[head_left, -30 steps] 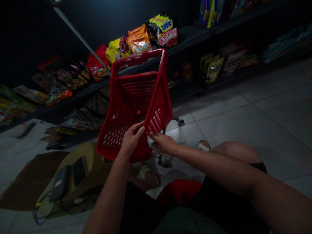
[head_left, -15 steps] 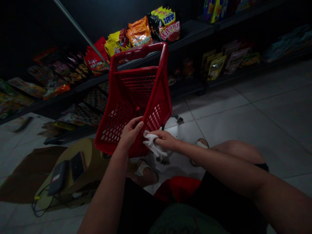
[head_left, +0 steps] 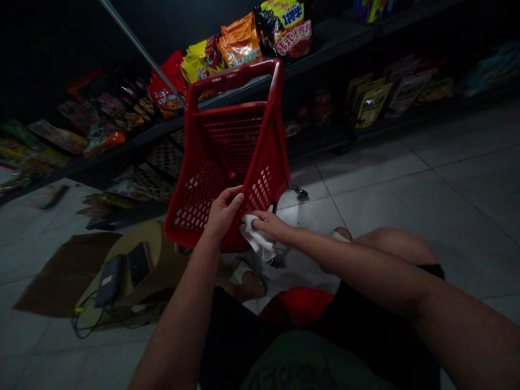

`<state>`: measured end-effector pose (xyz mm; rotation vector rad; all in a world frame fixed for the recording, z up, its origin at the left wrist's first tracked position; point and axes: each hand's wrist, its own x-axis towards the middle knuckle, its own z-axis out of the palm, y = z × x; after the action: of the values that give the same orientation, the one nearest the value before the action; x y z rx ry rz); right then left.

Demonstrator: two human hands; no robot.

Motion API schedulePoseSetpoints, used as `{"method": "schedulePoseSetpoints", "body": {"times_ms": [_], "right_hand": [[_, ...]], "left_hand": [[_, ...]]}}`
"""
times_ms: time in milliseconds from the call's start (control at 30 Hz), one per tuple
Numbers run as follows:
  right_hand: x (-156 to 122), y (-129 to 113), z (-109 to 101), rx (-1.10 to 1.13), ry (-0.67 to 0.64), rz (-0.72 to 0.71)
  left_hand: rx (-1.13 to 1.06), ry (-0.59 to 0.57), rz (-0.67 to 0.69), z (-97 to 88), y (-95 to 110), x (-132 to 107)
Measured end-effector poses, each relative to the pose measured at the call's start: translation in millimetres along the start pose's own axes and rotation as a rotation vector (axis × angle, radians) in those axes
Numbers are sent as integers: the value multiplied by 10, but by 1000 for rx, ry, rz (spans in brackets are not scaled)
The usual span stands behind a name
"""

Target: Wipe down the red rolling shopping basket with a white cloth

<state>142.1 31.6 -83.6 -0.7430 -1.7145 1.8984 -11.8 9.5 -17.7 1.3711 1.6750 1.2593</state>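
Observation:
A red plastic shopping cart (head_left: 239, 122) with perforated walls and a looped handle stands before me, its near rim close to my knees. My left hand (head_left: 222, 212) grips that rim, the thumb lying along the top edge and the fingers over the inner side. Bunched in my right hand (head_left: 270, 225) is a white cloth (head_left: 259, 244), pressed against the outer side of the cart just below the rim. Part of the cloth hangs down past the fingers. The right fingertips are partly hidden by the cloth.
Behind the cart runs a dark shelf (head_left: 333, 40) with snack packets (head_left: 239, 40). To the left, a round stool (head_left: 152, 233) carries two dark devices (head_left: 111, 279) with cables, beside flattened cardboard (head_left: 67, 276). A cart caster (head_left: 300, 191) rests on the tiled floor.
The view has shifted slightly, so the surroundings sit a little farther right. The left hand keeps its hold on the rim, while the right hand and cloth stay against the cart's side, slightly rearranged.

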Motion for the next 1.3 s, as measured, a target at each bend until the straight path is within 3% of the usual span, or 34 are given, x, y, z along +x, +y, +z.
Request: {"method": "schedulePoseSetpoints", "body": {"times_ms": [100,200,267,400,500,633,733,800,867,1067,1167,1300], "right_hand": [[-26,-19,-33,304,-69,224],[-158,35,-109,348,-148,230],[-235,107,-169,233,-133,156],[-240,243,-259,-203,-2,-119],[-196,277,-251,-458,10,-268],[-228,240,-149,-819,-25,-304],[-231,200,-61,-912,-22,-258],[-175,185,-16,-813,10,-228],[-89,183,9,-575,26,-178],[-22,145,-100,233,-73,230],[-136,85,-206,296,-91,187],[-255,38,-208,141,-226,19]], "left_hand": [[-34,-13,-25,-27,-23,10],[-42,-7,-33,-47,-20,-4],[-41,-2,-40,-49,-6,-16],[-50,1,-52,-31,20,-21],[-45,20,-42,-13,20,-13],[-27,29,-32,1,1,-10],[-35,30,-34,3,-18,-8],[-31,37,-27,-2,-33,-2],[-25,42,-21,-11,-45,3],[-68,-1,-52,-29,-30,-21],[-68,0,-47,-29,-9,-39],[-44,14,-44,-21,6,-39]]}}
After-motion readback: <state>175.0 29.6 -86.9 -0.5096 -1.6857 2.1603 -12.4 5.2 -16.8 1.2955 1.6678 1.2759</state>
